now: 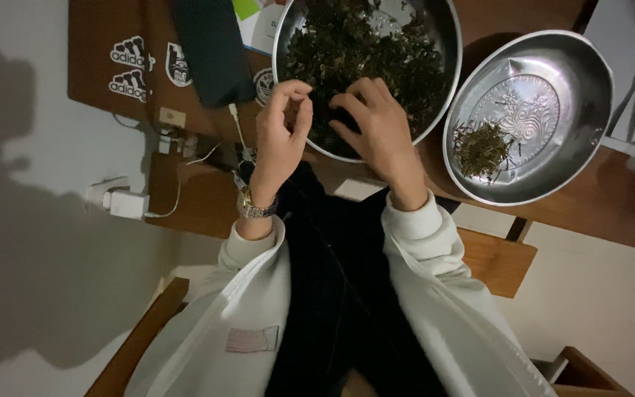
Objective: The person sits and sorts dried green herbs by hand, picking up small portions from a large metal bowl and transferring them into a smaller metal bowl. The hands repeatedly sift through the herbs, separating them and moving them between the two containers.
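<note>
A large steel bowl (446,44) full of dark green leaves (365,51) stands at the top centre of the wooden table. My left hand (279,136), with a metal wristwatch, hovers at the bowl's near left rim, thumb and fingers pinched together; whether a leaf is between them I cannot tell. My right hand (376,125) rests over the bowl's near edge with its fingers curled into the leaves. To the right lies a shallow steel dish (575,88) that holds a small pile of thin stems (481,147).
A dark pouch (211,51) lies on the brown table (589,198) left of the bowl. A white charger (123,200) and cable hang at the table's left edge. Wooden chair parts (497,257) show below, with my white sleeves and dark trousers.
</note>
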